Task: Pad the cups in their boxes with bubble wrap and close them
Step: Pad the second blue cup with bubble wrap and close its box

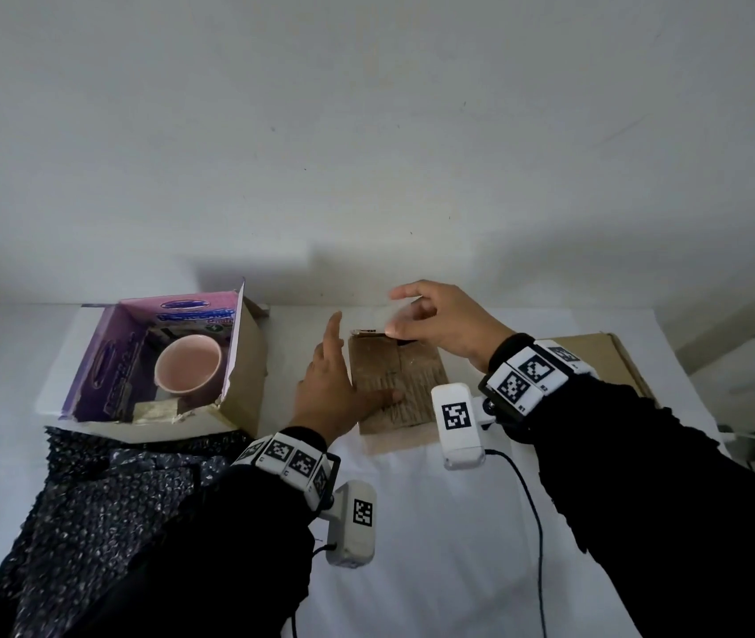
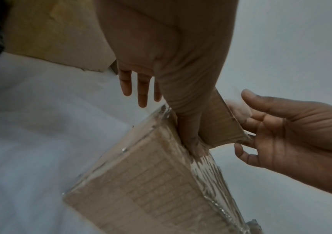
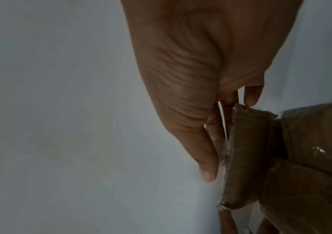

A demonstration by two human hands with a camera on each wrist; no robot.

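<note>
Landmark: small brown box (image 1: 398,384), closed, lying on the white table (image 1: 458,522).

Head view: left hand (image 1: 327,393) lies against the left side of the brown box, fingers straight, thumb laid across its top. Right hand (image 1: 440,329) hovers over the far end of the box, fingers loosely curved around a clear, blurred strip; what that strip is I cannot tell from here.

Left wrist view adds: the thumb (image 2: 189,126) presses at the edge of glossy clear tape (image 2: 207,171) running along the box; one end flap (image 2: 223,126) stands raised, with the right hand's fingertips (image 2: 241,152) behind it. Fingers spread, not wrapped around anything.

Right wrist view adds: the right thumb (image 3: 205,158) and fingers bracket the flap edge with a clear film between them. Whether they actually pinch it cannot be told.

Surroundings, from the head view only: left of the brown box, an open box with purple-printed flaps (image 1: 173,361) holds a pink cup (image 1: 189,373), upright, with no wrap seen around it. Nearer the person than that box lies a heap of dark bubble wrap (image 1: 104,499), partly covered by the left sleeve (image 1: 210,545). Right of the brown box, a flat cardboard carton (image 1: 614,361) sits behind the right wrist.
</note>
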